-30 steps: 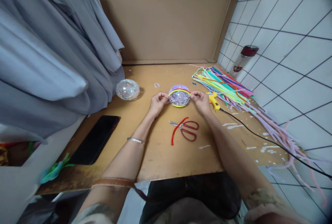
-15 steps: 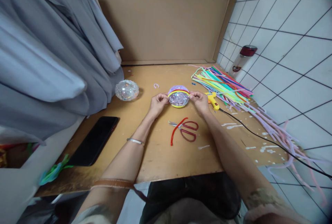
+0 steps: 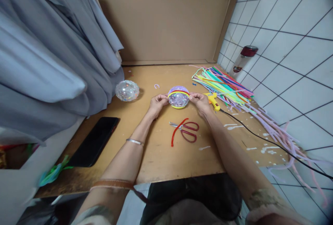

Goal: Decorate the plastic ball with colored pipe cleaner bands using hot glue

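Observation:
A clear round ball [image 3: 179, 100] with a purple top stands between my two hands over the middle of the table. Yellow and red pipe cleaners [image 3: 179, 92] run across it as bands, and a yellow edge shows at its bottom. My left hand [image 3: 158, 104] pinches the left side of the ball where the bands end. On the opposite side, my right hand [image 3: 198, 100] pinches the right ends with thumb and finger. Just below lie red-handled scissors [image 3: 189, 132], with a short red pipe cleaner [image 3: 177, 133] across their blades.
A second clear ball [image 3: 127, 90] sits by the grey curtain [image 3: 59, 44]. A black phone [image 3: 93, 141] lies at left. A yellow glue gun [image 3: 214, 102] with a black cord is right of my hand, before a pile of coloured pipe cleaners [image 3: 223, 84]. A red-lidded bottle [image 3: 243, 60] stands by the tiles.
My hands and the ball have shifted very slightly left. Both hands keep their pinch; everything else on the table lies as before.

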`<state>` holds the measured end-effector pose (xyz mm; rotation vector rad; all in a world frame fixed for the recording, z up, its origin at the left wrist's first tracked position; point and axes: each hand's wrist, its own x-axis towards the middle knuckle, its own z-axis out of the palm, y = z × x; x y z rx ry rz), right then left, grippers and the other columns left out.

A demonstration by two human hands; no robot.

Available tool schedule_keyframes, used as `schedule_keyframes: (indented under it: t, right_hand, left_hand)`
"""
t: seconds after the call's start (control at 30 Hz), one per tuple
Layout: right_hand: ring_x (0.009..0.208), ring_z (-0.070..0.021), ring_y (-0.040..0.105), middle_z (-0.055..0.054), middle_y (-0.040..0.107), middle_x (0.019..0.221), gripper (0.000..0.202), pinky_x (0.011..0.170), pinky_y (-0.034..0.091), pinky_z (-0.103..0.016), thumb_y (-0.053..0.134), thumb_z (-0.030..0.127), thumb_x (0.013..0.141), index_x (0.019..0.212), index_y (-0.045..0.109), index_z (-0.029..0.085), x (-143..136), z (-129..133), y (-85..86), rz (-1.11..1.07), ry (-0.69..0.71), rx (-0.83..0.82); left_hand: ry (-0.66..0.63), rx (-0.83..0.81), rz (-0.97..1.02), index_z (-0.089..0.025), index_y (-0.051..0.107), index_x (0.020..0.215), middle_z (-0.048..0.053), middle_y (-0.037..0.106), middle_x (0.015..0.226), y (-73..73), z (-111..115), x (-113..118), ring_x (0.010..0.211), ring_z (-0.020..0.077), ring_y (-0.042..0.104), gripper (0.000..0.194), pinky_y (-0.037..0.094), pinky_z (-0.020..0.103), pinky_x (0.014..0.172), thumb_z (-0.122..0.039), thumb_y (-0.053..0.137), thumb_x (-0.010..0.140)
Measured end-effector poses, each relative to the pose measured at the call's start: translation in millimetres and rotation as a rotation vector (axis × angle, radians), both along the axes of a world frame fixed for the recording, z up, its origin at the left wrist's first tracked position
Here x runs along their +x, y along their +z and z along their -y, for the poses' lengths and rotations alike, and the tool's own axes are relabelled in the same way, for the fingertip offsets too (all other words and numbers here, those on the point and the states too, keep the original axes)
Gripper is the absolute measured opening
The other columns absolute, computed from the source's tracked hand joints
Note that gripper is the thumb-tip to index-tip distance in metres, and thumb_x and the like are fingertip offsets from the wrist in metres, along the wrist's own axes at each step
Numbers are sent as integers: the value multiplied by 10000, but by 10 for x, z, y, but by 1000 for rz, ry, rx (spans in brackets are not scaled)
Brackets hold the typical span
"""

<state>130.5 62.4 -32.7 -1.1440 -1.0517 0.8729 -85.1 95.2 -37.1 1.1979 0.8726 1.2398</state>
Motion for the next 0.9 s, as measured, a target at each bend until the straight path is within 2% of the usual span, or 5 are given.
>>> schedule_keyframes:
  t: [0.23,0.47,0.6,0.73,0.9]
  right_hand:
    - [838,-203,694,-20,738,800,356,863,562,-391,885,384,447,624,621,224,10,-2,-11,-112,28,12]
    - [638,-144,616,21,683,652,379,724,557,-332,917,345,390,639,658,227,-40,61,52,-187,108,-61]
    - [623,-130,596,20,683,652,325,688,527,-298,892,321,423,644,677,218,-91,93,100,-185,95,-54]
    - [609,-127,566,23,658,635,307,648,487,-280,868,369,467,636,662,216,-106,92,110,-111,89,-26]
    - [621,-130,526,24,616,630,310,637,447,-271,843,428,534,644,644,218,-100,78,86,-24,100,14]
  left_hand:
    - [-24,-21,7,-161,594,598,27,713,756,-19,-38,-39,681,112,625,287,528,266,700,-333,810,520]
    - [-46,-68,7,-167,586,646,-6,673,711,-2,-51,-74,662,106,626,262,548,311,773,-295,791,545]
    - [-33,-78,1,-167,576,634,-21,642,655,19,-39,-74,636,101,614,233,542,287,740,-280,765,559]
    - [-23,-84,31,-158,580,602,-36,631,626,42,-19,-68,615,81,594,225,523,234,679,-252,765,516]
    - [-16,-107,32,-158,579,602,-45,614,618,66,-3,-61,618,72,580,176,520,225,692,-219,725,525]
